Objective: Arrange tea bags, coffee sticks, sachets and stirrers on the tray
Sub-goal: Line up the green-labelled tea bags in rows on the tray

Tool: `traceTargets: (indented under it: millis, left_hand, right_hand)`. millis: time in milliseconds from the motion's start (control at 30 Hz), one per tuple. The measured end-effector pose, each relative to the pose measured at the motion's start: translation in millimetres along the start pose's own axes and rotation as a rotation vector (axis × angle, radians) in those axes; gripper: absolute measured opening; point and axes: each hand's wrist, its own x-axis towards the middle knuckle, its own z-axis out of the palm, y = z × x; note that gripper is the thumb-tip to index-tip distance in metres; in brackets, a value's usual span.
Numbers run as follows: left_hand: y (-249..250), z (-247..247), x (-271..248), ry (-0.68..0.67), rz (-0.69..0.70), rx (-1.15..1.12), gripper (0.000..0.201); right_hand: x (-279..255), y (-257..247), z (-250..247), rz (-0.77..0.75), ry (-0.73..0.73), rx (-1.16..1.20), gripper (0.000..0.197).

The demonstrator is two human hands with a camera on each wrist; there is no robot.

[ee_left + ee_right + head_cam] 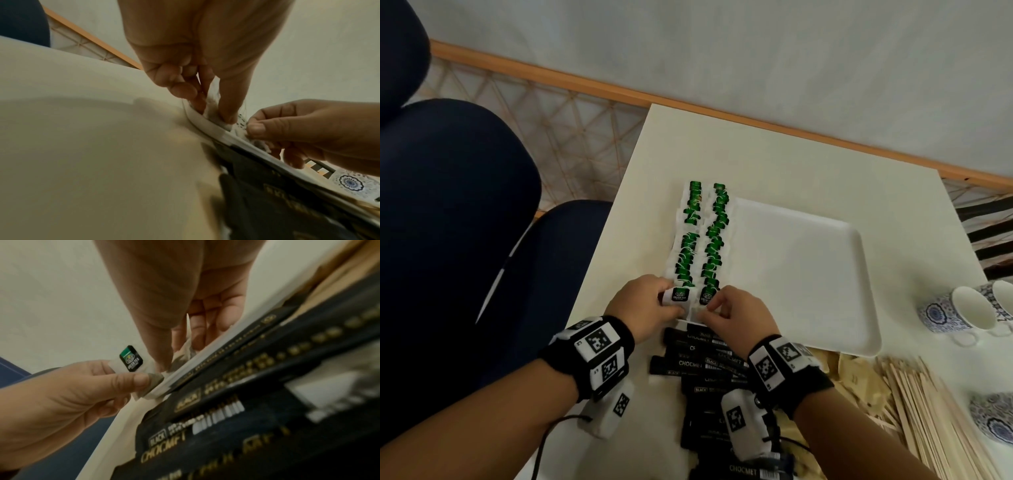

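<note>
Two rows of green-tagged tea bags lie along the left side of the white tray. My left hand pinches the nearest tea bag of the left row at the tray's near rim. In the right wrist view, thumb and fingers of that left hand hold the tea bag, its tag upright. My right hand pinches the nearest tea bag of the right row. The left wrist view has both the left hand and the right hand at the tray rim.
Black coffee sticks are piled just in front of the tray, under my wrists. Brown sachets and wooden stirrers lie at the lower right. Patterned cups stand right of the tray. A dark blue chair is at the left.
</note>
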Motion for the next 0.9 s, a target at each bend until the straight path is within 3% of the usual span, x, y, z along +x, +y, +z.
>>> traceTargets:
  millis: [267,467,567,700,900]
  left_hand:
    - [-1,0,7,-0.025,-0.006,0.09,0.027]
    - [6,-1,14,-0.117,-0.012,0.196,0.025]
    - [4,0,12,-0.038,-0.073,0.157,0.029]
    - [2,1,5,0.068,-0.159,0.058,0.052]
    - [6,1,7,0.05,-0.197,0.101,0.058]
  right_hand:
    - [5,5,3,0.014,0.017,-0.015,0.022]
    - [5,7,4,-0.001,0.024,-0.003,0.02]
    - [5,8,3,0.007,0.033,0.034,0.022]
    - [2,12,0,0.072,0.056,0.133,0.034]
    - [4,9,2,0.108,0.03,0.099,0.039]
